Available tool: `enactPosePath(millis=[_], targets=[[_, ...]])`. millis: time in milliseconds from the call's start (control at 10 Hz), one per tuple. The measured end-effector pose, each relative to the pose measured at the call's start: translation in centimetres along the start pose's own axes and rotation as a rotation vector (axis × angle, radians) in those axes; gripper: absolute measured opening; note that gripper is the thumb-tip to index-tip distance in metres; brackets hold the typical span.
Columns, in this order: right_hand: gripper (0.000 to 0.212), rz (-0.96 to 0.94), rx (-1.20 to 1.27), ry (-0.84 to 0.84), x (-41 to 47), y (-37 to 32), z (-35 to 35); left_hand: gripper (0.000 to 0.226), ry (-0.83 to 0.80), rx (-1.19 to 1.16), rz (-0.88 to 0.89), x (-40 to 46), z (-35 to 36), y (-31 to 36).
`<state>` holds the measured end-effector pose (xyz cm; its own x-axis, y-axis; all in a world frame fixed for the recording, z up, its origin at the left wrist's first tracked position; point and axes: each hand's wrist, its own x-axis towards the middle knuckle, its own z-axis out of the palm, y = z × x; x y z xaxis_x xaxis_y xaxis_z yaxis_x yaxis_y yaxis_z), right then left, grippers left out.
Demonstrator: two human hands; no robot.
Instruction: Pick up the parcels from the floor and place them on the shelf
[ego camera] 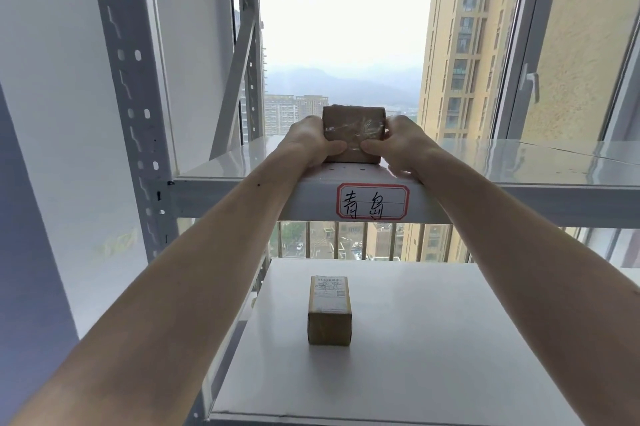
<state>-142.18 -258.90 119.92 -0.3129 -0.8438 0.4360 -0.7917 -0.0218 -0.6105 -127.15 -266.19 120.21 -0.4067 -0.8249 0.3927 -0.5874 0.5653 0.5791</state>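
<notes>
A small brown cardboard parcel (353,127) wrapped in clear tape rests on the front edge of the upper white shelf (221,162). My left hand (308,143) grips its left side and my right hand (401,145) grips its right side, thumbs pressed on the front face. A second brown parcel (329,309) with a white shipping label on top stands alone on the lower white shelf (433,339), below my arms.
The shelf's front beam carries a red-bordered handwritten label (373,201). A grey perforated steel upright (130,86) stands at the left. Behind the shelf is a large window (346,10) with a handle (531,82) at right; a white wall is at left.
</notes>
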Motion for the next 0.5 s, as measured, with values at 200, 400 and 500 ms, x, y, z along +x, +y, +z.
enactPosePath(millis=[200,400,500], targets=[[0.032,0.023,0.005,0.0,-0.2,0.0,0.0,0.04,0.03,0.03,-0.011,-0.2,0.1,-0.1],[0.045,0.067,0.04,-0.009,-0.6,0.0,-0.4,0.045,0.016,-0.042,-0.042,-0.4,-0.3,-0.2],[0.061,0.073,0.031,0.033,-1.1,-0.3,-0.5,0.067,0.05,-0.1,-0.062,-0.5,-0.4,-0.3]])
